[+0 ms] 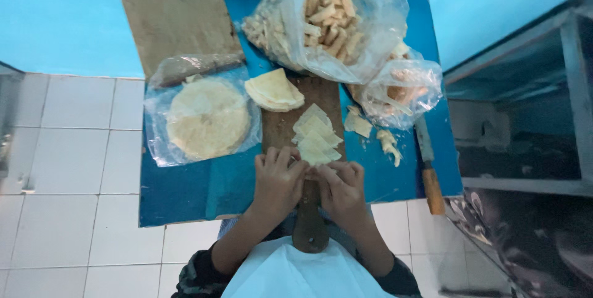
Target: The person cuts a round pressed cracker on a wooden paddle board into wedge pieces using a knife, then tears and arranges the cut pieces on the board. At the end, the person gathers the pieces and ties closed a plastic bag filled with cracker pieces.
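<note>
Both hands, the left hand [278,177] and the right hand [343,188], pinched one thin dough square [316,157] with their fingers. It sat on the wooden board [278,128] on the blue worktop [185,193].

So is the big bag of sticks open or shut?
Open. The big bag gapes at its top, plastic spread wide, and the pale sticks show uncovered inside the mouth.

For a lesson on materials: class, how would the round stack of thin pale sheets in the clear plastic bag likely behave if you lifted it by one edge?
The round stack looks thin and flat, so it would probably droop rather than stay stiff. Similar folded sheets nearby bend without breaking, which suggests it is pliable. The loose plastic bag around it looks smooth, so it may slip in the fingers.
</note>
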